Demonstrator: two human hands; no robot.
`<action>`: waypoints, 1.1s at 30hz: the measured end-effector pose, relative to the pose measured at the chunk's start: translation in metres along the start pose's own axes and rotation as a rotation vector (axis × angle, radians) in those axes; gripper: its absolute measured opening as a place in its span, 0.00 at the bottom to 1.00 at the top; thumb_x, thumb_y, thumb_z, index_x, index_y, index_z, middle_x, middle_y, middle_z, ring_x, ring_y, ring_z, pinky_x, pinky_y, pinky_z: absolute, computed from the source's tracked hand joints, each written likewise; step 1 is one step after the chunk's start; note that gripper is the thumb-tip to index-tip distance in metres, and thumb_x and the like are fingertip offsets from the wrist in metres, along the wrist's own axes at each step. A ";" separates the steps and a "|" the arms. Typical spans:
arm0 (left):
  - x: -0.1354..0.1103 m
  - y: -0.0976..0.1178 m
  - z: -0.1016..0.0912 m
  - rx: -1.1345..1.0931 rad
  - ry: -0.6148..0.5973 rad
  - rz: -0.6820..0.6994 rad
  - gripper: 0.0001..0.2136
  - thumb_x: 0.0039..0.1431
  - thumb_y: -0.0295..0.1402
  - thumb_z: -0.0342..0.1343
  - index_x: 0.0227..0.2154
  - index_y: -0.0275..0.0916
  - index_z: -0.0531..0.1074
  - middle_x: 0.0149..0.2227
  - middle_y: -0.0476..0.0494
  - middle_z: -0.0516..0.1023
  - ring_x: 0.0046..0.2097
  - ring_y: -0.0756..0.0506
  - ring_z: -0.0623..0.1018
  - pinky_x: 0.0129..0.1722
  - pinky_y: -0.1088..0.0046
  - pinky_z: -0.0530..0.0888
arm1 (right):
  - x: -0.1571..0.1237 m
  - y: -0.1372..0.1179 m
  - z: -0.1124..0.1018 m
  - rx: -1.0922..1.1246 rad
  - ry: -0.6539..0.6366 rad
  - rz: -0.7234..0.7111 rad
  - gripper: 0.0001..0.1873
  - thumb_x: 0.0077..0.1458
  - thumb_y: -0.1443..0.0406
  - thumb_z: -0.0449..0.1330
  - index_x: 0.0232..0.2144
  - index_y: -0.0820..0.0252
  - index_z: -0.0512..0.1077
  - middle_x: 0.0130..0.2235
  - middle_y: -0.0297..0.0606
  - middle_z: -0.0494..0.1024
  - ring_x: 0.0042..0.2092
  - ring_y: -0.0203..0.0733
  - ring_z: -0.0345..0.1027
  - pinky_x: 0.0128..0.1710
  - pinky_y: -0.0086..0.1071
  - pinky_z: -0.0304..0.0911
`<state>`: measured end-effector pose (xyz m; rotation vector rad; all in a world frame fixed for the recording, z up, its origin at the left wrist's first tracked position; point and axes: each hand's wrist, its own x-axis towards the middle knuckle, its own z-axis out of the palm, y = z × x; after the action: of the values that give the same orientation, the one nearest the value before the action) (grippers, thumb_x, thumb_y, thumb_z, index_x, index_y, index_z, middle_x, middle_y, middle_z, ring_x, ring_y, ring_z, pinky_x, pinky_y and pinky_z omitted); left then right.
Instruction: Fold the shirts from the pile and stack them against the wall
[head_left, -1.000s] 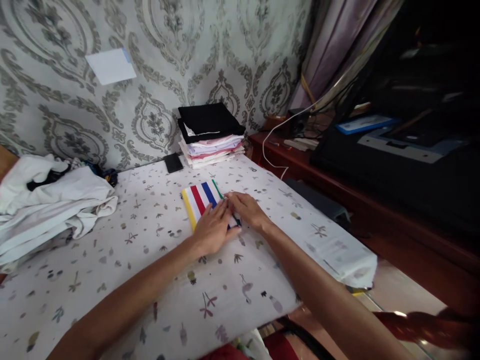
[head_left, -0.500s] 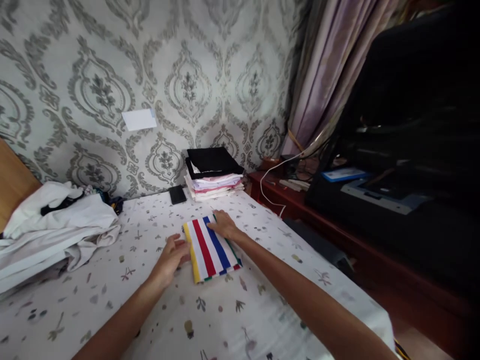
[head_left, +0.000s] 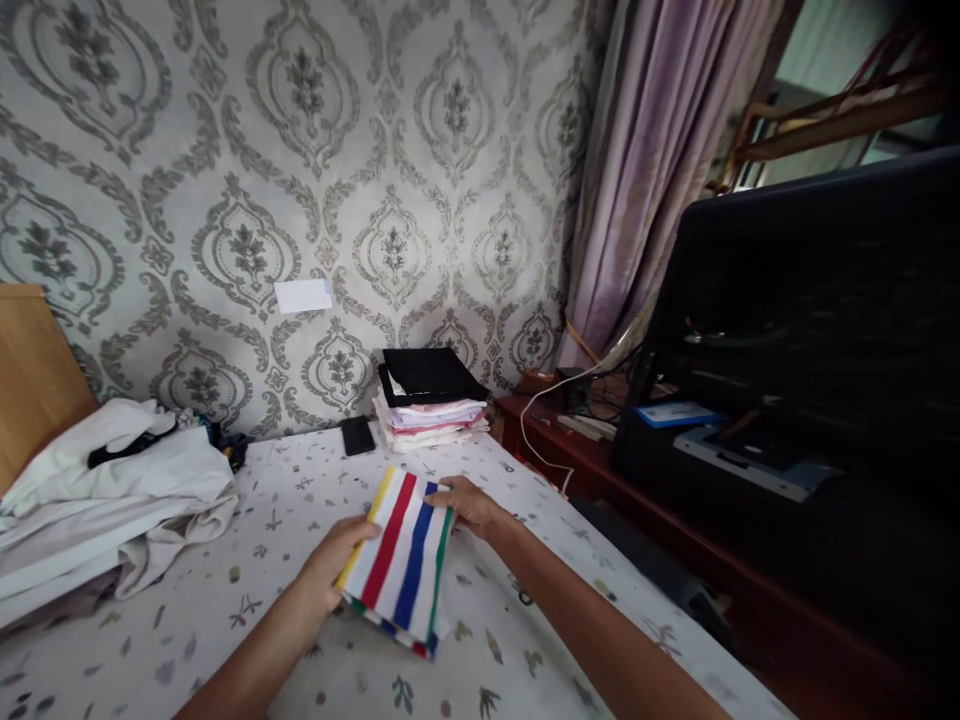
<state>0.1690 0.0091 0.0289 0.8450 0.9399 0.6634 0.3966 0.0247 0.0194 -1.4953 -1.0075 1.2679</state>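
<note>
The left hand (head_left: 337,560) pinches the left edge of a folded striped cloth (head_left: 400,555), the right hand (head_left: 471,508) its far right corner; it tilts between both grips over the patterned sheet (head_left: 540,690). Crumpled clothes (head_left: 161,490) lie left of the grips, a folded clothes stack (head_left: 435,400) beyond.

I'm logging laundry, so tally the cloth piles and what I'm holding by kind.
Folded stack: 1, black on top
Loose heap: 1, mostly white
Striped cloth: 1, in left hand and right hand
Total: 3
</note>
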 end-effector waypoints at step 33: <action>0.192 0.180 0.045 0.528 0.366 0.704 0.17 0.53 0.23 0.56 0.46 0.39 0.65 0.44 0.43 0.73 0.44 0.46 0.76 0.40 0.71 0.76 | 0.175 -0.172 -0.035 -1.033 0.406 -0.643 0.27 0.64 0.49 0.52 0.63 0.44 0.64 0.70 0.42 0.57 0.71 0.63 0.41 0.63 0.71 0.36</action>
<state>0.2710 0.2396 0.1163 1.5952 1.1720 1.2313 0.4504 0.2320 0.1434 -1.7967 -1.7773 -0.0940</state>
